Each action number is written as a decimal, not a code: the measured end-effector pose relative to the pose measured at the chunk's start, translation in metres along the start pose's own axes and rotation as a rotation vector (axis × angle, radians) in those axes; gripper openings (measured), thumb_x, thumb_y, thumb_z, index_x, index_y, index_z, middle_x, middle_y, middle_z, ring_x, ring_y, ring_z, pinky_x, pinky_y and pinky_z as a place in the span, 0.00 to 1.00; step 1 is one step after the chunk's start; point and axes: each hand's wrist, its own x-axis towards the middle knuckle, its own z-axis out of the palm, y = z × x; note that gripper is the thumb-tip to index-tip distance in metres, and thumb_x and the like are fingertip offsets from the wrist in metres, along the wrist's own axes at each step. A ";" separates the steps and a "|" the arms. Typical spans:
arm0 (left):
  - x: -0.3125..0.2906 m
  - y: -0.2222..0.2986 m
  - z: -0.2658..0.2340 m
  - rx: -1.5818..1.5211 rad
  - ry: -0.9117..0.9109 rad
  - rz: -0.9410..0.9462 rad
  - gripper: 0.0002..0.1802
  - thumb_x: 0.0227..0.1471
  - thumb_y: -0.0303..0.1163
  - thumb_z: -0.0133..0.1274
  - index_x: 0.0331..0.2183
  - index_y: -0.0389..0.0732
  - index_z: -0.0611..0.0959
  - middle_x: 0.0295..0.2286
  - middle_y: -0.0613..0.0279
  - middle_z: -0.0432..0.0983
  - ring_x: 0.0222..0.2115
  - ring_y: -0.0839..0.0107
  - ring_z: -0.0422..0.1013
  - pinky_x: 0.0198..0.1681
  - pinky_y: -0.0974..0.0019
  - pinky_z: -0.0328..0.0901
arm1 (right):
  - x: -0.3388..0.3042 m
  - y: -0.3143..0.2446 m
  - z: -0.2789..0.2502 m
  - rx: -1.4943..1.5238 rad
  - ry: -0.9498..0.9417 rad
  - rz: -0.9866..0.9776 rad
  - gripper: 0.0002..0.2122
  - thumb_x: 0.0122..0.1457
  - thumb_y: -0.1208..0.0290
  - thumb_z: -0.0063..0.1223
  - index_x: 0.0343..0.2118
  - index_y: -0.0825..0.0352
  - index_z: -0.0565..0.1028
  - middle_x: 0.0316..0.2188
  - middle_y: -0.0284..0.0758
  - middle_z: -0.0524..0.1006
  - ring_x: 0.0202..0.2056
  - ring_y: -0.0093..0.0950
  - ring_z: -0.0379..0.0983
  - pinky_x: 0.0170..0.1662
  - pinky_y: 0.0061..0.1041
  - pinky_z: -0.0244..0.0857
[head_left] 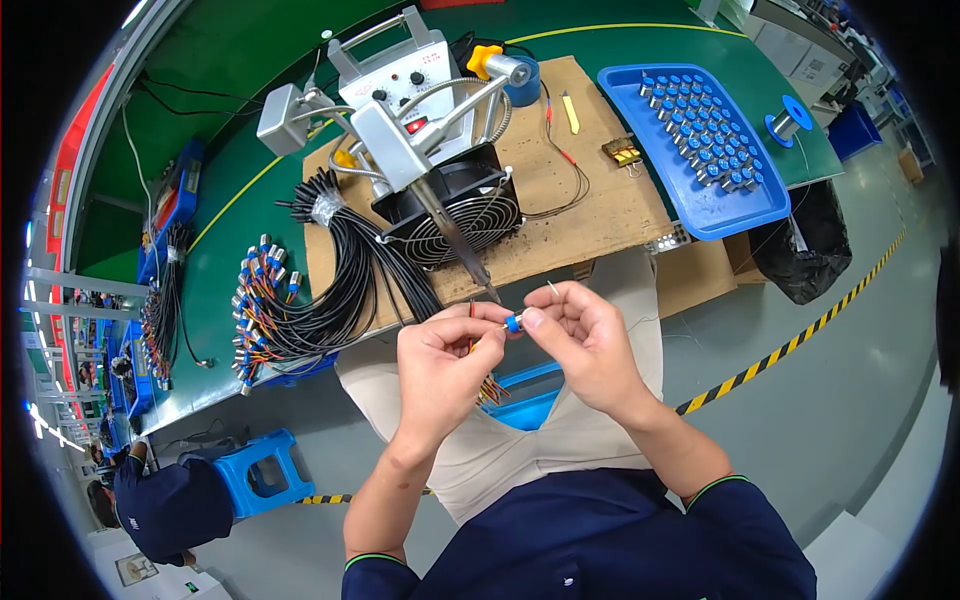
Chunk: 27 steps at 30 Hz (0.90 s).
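Here, both hands meet over the lap, at the near edge of the desk [590, 38]. The small blue-ringed connector [514, 323] is between them: the right hand [590, 345] pinches its right end between thumb and forefinger, the other fingers loosely curled, with a thin pale strand standing up near them. The left hand [440, 365] is curled closed, thumb and fingertips pressed together at the connector's left end. Coloured wires [490, 390] hang just below the left hand.

A soldering iron [450, 228] slants down from its stand, its tip just beyond the connector. Behind it, a black fan [465, 215] stands on a cardboard sheet [610, 190], with a grey control box [395, 75] farther off. To the left lies a bundle of black cables [345, 255], its near end fanned into blue-and-metal connectors [262, 265]. On the right, a blue tray [745, 218] carries rows of blue-topped metal cylinders [700, 130], beside a blue spool [788, 122].
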 end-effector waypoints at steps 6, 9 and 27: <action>-0.008 -0.010 -0.004 0.024 -0.019 0.057 0.06 0.55 0.16 0.58 0.33 0.26 0.89 0.36 0.57 0.84 0.30 0.82 0.72 0.31 0.78 0.64 | -0.005 0.003 -0.003 0.195 -0.100 0.186 0.11 0.69 0.69 0.63 0.45 0.73 0.79 0.37 0.32 0.83 0.38 0.14 0.78 0.42 0.15 0.72; -0.010 -0.016 -0.009 0.015 -0.035 0.027 0.06 0.56 0.16 0.59 0.34 0.26 0.89 0.38 0.56 0.84 0.32 0.81 0.73 0.32 0.78 0.66 | -0.007 0.009 -0.004 0.218 -0.108 0.206 0.11 0.69 0.69 0.63 0.44 0.73 0.79 0.37 0.32 0.83 0.38 0.14 0.78 0.43 0.15 0.73; -0.002 -0.011 -0.043 -0.081 -0.245 -0.144 0.10 0.62 0.19 0.57 0.43 0.26 0.87 0.55 0.45 0.77 0.37 0.75 0.80 0.36 0.74 0.74 | -0.020 0.011 -0.010 0.149 -0.089 0.083 0.09 0.69 0.72 0.61 0.47 0.71 0.78 0.34 0.27 0.79 0.31 0.09 0.69 0.30 0.11 0.60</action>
